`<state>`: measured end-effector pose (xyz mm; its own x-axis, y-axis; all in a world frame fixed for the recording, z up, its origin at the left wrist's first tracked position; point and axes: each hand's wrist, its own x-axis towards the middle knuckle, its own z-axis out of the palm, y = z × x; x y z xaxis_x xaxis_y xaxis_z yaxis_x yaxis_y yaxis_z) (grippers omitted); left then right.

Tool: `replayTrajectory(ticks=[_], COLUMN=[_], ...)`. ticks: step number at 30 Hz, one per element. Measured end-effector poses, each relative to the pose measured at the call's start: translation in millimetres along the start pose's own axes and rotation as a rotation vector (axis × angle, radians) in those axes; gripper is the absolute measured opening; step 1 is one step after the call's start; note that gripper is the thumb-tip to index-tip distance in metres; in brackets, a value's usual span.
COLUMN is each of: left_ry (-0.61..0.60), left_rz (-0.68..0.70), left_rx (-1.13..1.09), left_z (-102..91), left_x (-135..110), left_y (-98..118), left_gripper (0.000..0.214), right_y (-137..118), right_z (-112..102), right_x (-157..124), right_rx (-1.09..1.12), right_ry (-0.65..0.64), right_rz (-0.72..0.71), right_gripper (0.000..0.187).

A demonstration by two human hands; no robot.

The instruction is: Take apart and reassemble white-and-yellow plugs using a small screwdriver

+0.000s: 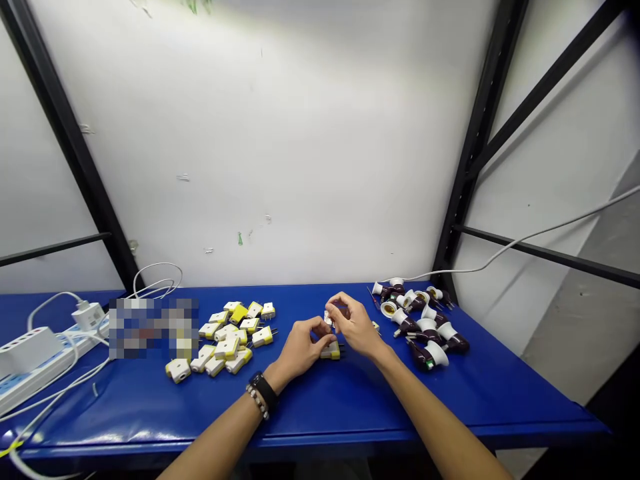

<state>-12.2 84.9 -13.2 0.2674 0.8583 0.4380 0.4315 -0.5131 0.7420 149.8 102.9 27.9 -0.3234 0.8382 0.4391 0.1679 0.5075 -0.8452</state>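
Note:
My left hand (301, 349) is closed around a yellow-and-white plug adapter (332, 351) that rests on the blue table (350, 400) at the centre. Just above it, my right hand (353, 325) pinches a small brown-and-white lamp socket (331, 316), most of it hidden by the fingers. The two hands touch each other. A black band and a bead bracelet sit on my left wrist.
A heap of several yellow-and-white plug adapters (227, 337) lies to the left. Several brown-and-white lamp sockets (423, 320) lie to the right. A white power strip (35, 360) with cables sits far left. Black shelf posts (475, 140) flank the white wall.

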Motion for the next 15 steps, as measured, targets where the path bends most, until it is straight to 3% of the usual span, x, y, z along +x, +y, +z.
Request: replayTrajectory(ticks=[4,7,10,12,15], left_ry=[-0.066,0.0,0.031,-0.006,-0.093], left_rz=[0.039,0.016,0.008,0.025,0.047], left_rx=[0.0,0.004,0.016,0.063,0.191], left_z=[0.3,3.1,3.2,0.0,-7.1], left_x=[-1,-1,-1,-3,-8], left_y=[-2,-3,-3,-3,-4], left_gripper=[0.023,0.023,0.021,0.02,0.037], right_y=[-4,-3,-1,1,3], right_z=[1,1,1,1,0], right_x=[0,-1,-1,-1,1], right_rx=[0.074,0.102,0.069,0.056,0.088], right_ry=[-0.069,-0.109,-0.073,-0.046,-0.003], right_rz=[-0.003,0.015,0.004,-0.014,-0.018], right_gripper=[0.033,0.035,0.03,0.027,0.029])
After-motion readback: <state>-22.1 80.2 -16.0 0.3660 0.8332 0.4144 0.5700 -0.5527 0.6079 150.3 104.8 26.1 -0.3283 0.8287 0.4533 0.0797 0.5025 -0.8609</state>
